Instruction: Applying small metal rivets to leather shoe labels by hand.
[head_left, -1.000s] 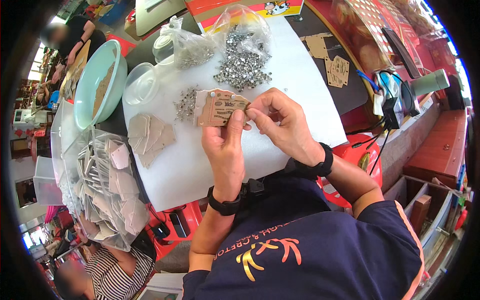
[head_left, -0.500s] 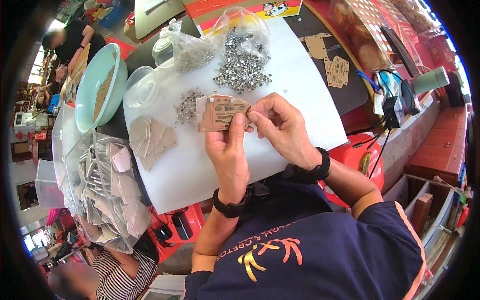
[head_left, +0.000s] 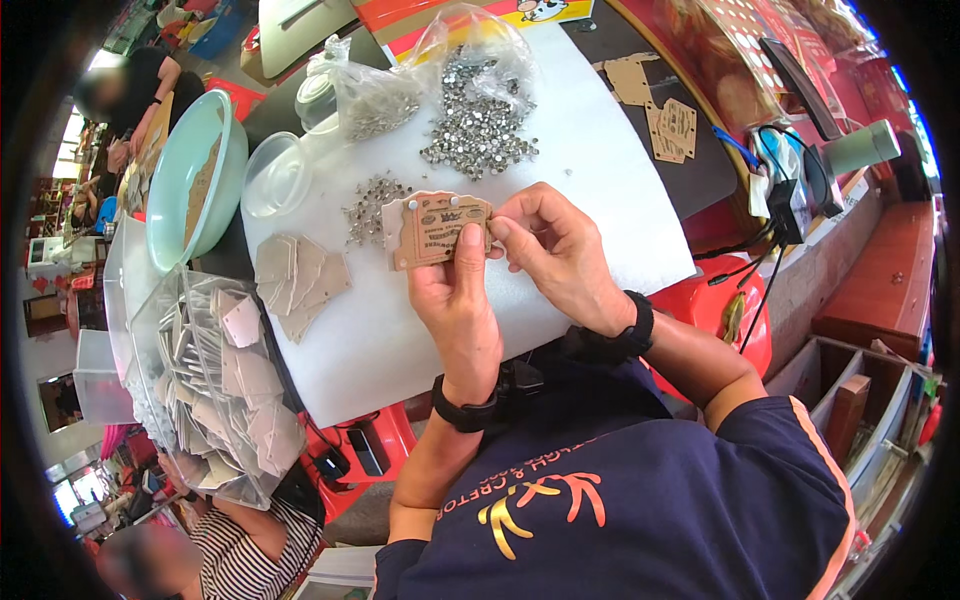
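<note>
My left hand (head_left: 456, 315) grips a brown printed cardboard tag (head_left: 424, 238) with a scalloped outline, its thumb pressed flat on the front. Two shiny metal studs show along the tag's top edge, and a paler layer sticks out at its left side. At the tag's right edge the fingers of my right hand (head_left: 560, 258) are pinched together; whatever lies between them is hidden. Just beyond the tag is a small pile of metal studs (head_left: 376, 208). A larger heap of studs (head_left: 478, 140) spills from a clear plastic bag (head_left: 495, 50).
Plain grey tags (head_left: 298, 280) lie on the white sheet (head_left: 560, 350) at left. A clear bin (head_left: 262, 478) full of tags stands beside it, with a pale green basin (head_left: 232, 170) behind. Printed tags (head_left: 674, 130) lie far right. Another person (head_left: 240, 545) sits lower left.
Both hands and the tag have shifted very slightly left in the picture. The grip on the tag and the right-hand pinch look the same.
</note>
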